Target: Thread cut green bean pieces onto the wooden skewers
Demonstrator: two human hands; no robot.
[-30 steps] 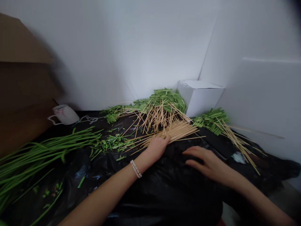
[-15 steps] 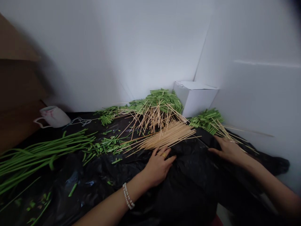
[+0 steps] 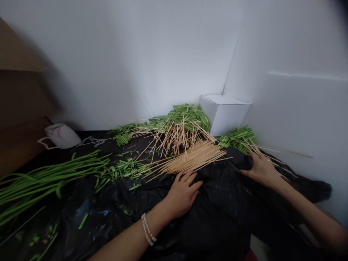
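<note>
My left hand (image 3: 181, 194) lies flat on the black plastic sheet (image 3: 217, 221), fingers spread, its fingertips at the near edge of a loose pile of bamboo skewers (image 3: 190, 159). It wears a ring and a bead bracelet. My right hand (image 3: 261, 168) rests open on the sheet at the right, fingers laid over the sticks of a small bunch of skewered green stalks (image 3: 239, 139). A bigger heap of skewered green stalk pieces (image 3: 185, 117) lies behind the bare skewers.
Long uncut green stalks (image 3: 46, 179) stretch along the left, with short cut pieces (image 3: 122, 170) beside them. A white mug (image 3: 59, 136) stands at the far left by a brown board. A white box (image 3: 224, 112) sits in the wall corner.
My left hand drew back from the skewer pile onto the sheet. My right hand moved right and away, from the middle of the sheet onto the right bunch's sticks.
</note>
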